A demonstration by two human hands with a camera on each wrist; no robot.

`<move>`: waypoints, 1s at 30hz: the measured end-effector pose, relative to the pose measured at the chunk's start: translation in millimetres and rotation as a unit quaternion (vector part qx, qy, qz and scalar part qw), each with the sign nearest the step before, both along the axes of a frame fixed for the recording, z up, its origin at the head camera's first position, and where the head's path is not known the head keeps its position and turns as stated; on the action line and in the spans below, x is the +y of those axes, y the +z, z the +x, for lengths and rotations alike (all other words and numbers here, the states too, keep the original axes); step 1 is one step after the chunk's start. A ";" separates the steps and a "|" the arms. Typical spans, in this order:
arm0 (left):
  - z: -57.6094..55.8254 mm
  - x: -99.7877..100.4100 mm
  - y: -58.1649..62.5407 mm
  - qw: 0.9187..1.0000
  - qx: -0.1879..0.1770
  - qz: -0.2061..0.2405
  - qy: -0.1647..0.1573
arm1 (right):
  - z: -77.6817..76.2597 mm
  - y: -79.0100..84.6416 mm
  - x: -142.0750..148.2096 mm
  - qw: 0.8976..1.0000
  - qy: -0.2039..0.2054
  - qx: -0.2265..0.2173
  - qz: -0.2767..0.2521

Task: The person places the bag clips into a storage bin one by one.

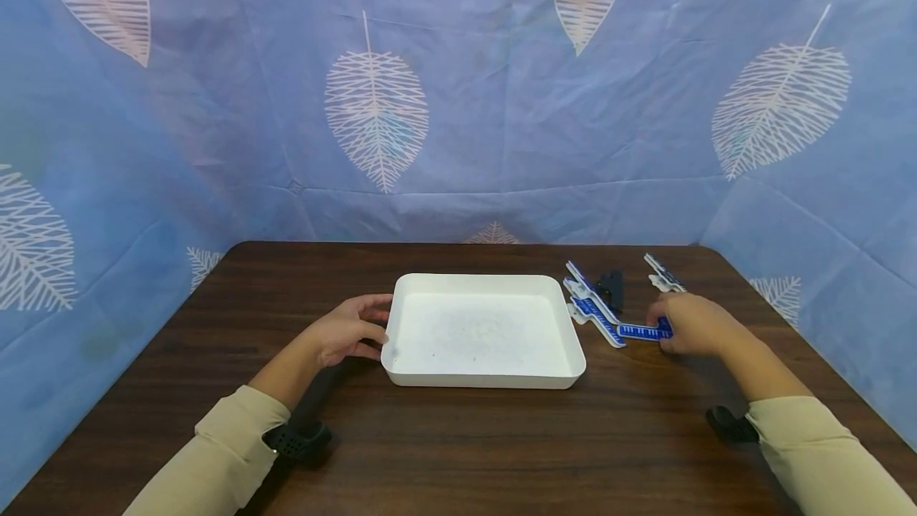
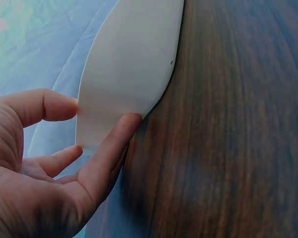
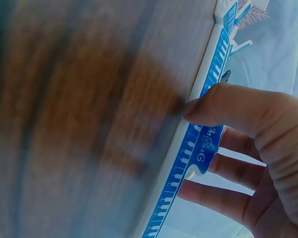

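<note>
A shallow white tray (image 1: 483, 381) sits mid-table. My left hand (image 1: 349, 330) is at its left end, fingertips touching the outside of the wall (image 2: 126, 64) with the fingers loosely bent. On the right, my right hand (image 1: 691, 326) pinches a long blue music clip (image 1: 640, 331), thumb on one side and fingers on the other. Piano keys and lettering are printed along this clip (image 3: 172, 184); in the head view the hand hides part of it. Just left of it lie more blue-and-white clips (image 1: 596, 317), close to the tray's right end.
A black clip (image 1: 612, 290) lies behind the blue ones. Farther back on the right, beyond my right hand, is a dark-and-white clip (image 1: 663, 271). The dark wooden table (image 1: 501, 452) meets a blue leaf-patterned cloth (image 1: 466, 126) at its back and sides.
</note>
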State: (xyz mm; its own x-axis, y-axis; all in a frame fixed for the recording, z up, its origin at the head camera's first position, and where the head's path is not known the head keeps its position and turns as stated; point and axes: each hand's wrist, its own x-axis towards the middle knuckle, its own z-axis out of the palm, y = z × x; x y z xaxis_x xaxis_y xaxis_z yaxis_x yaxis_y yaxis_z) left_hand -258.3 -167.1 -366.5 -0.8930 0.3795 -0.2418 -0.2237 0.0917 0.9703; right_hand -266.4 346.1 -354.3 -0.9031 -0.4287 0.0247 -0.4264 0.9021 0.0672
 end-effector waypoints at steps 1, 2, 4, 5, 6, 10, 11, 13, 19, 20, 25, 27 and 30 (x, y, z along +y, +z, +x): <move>0.1 0.1 0.0 1.000 0.000 0.000 0.000 | 0.2 0.0 0.3 1.000 0.000 0.007 0.005; 0.2 0.2 0.1 1.000 0.001 0.001 0.000 | 0.4 0.4 0.7 1.000 0.003 0.013 0.009; 0.3 0.2 0.0 1.000 0.001 0.003 0.000 | 0.9 1.3 1.9 0.999 0.008 0.028 0.021; 0.3 0.2 0.0 1.000 0.002 0.002 0.001 | 1.0 1.8 2.6 0.999 0.010 0.035 0.027; 0.4 0.2 -0.1 1.000 0.002 0.001 0.001 | 1.6 2.8 3.3 0.999 0.010 0.039 0.032; 0.6 0.1 -0.4 1.000 0.003 -0.001 0.004 | 3.4 6.9 5.9 0.998 0.004 0.042 0.039; 0.7 0.2 -0.4 1.000 0.003 -0.002 0.005 | 3.8 8.0 6.5 0.998 0.002 0.043 0.038; 0.9 0.4 -0.3 1.000 0.002 -0.001 0.007 | 4.8 10.4 7.0 0.998 0.001 0.047 0.033; 2.3 0.7 0.9 1.000 0.001 0.001 0.006 | 7.7 17.2 3.1 0.998 0.010 0.060 0.016; 2.5 0.7 1.1 1.000 0.002 0.001 0.004 | 8.2 18.6 1.4 0.998 0.012 0.059 0.012; 2.2 0.6 1.0 1.000 0.001 0.004 0.002 | 10.8 26.0 -10.0 0.997 0.026 0.071 -0.010; 1.6 0.6 0.8 1.000 0.001 0.004 0.002 | 11.6 28.7 -15.0 0.996 0.035 0.081 -0.016; 1.2 0.7 0.0 1.000 0.000 0.003 0.003 | 11.9 32.1 -22.5 0.994 0.054 0.089 -0.023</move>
